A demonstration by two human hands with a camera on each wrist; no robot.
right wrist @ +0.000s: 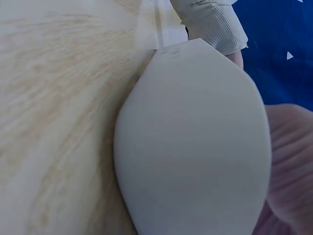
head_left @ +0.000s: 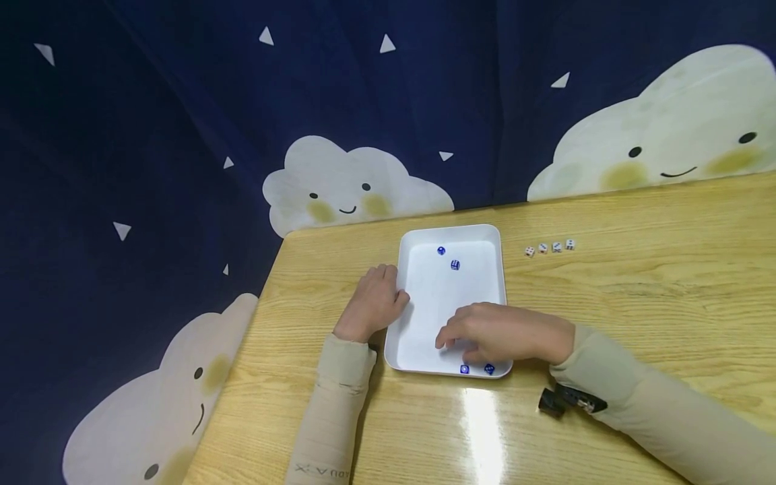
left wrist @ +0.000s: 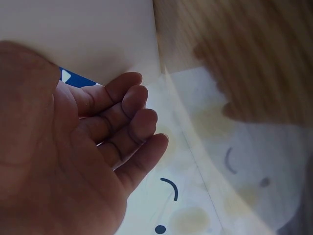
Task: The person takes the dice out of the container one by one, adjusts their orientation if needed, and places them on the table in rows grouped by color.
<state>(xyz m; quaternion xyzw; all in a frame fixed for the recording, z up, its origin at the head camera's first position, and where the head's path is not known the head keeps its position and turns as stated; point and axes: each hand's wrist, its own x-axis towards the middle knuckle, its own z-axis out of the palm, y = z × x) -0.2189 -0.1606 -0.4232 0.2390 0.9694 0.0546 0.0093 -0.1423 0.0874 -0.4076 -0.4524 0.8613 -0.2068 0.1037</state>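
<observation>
Reaching into the near end of the white tray [head_left: 497,296], the right hand [head_left: 503,333] is curling its fingertips down onto the tray floor; whether they are pinching anything I cannot tell. Two blue dice [head_left: 476,369] are lying just beside it at the near rim, and could be getting knocked over the lip. The left hand [head_left: 372,303], loosely curled and grasping nothing, is resting against the tray's left wall on the tabletop [head_left: 636,316]. Farther off, two more blue dice [head_left: 448,258] and a row of white dice [head_left: 550,247] are sitting untouched.

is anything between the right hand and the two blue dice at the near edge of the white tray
Nothing visible. The right hand hovers inside the white plastic tray, directly beside the two blue dice at its near rim.
</observation>
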